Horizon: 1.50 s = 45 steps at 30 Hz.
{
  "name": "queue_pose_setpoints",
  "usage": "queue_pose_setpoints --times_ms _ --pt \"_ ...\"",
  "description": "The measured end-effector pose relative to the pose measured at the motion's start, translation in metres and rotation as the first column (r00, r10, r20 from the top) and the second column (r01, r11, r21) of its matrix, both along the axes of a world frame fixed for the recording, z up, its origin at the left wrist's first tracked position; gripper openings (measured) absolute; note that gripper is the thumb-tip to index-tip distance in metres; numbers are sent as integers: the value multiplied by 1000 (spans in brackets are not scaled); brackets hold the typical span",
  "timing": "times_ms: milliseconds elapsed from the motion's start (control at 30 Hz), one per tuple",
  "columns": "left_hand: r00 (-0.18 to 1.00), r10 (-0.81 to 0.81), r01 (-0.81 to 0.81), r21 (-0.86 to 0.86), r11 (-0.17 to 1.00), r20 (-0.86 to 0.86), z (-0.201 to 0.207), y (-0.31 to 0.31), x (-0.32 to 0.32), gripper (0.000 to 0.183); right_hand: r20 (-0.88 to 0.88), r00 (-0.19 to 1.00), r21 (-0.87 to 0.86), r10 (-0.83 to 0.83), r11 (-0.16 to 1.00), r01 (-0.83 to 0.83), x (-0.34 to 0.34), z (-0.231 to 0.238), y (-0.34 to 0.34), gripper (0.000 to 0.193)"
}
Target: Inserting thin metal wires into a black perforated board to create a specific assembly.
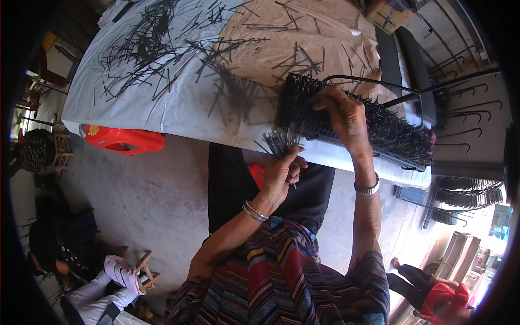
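My left hand [281, 176] is closed around a bundle of thin black pins [280, 142], their tips fanned upward near the table's front edge. My right hand [344, 116] rests on top of a long black perforated block [379, 127] bristling with inserted pins; its fingers curl over the block's left part, and whether they pinch a pin is hidden. The block lies slanted on the right side of a table [162, 116] covered in white plastic sheet. Many loose black pins [151, 51] lie scattered over the sheet.
A red plastic stool [125, 140] stands under the table's left edge. Racks of hooked black wires [468, 108] stand on the right. Another person in white gloves [122, 273] sits lower left; someone in red [444, 300] is lower right. Concrete floor lies below.
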State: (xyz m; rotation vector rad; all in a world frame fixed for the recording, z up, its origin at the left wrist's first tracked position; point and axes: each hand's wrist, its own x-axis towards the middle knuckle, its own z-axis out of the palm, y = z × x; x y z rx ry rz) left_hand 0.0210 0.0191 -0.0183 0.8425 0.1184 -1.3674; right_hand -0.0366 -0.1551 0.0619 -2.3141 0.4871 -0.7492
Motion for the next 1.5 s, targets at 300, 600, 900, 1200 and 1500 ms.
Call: queue_pose_setpoints --times_ms 300,600,900,1200,1500 --pt "998 55 -55 -28 998 -29 0 3 -1 33 -42 986 -420 -160 899 128 1 -14 7 11" --pt "997 73 -73 -47 996 -3 3 3 -2 31 4 972 -547 -235 813 199 6 -24 9 23" --pt "997 81 -82 -56 995 -16 7 4 -3 30 -46 939 -682 -340 698 219 6 -32 11 31" --pt "997 43 -40 -52 998 59 9 5 -3 33 -165 946 -109 -281 958 265 -18 -16 40 17" --pt "999 45 -44 -20 999 25 3 3 -2 35 -246 964 418 -105 886 203 -20 -8 46 10"
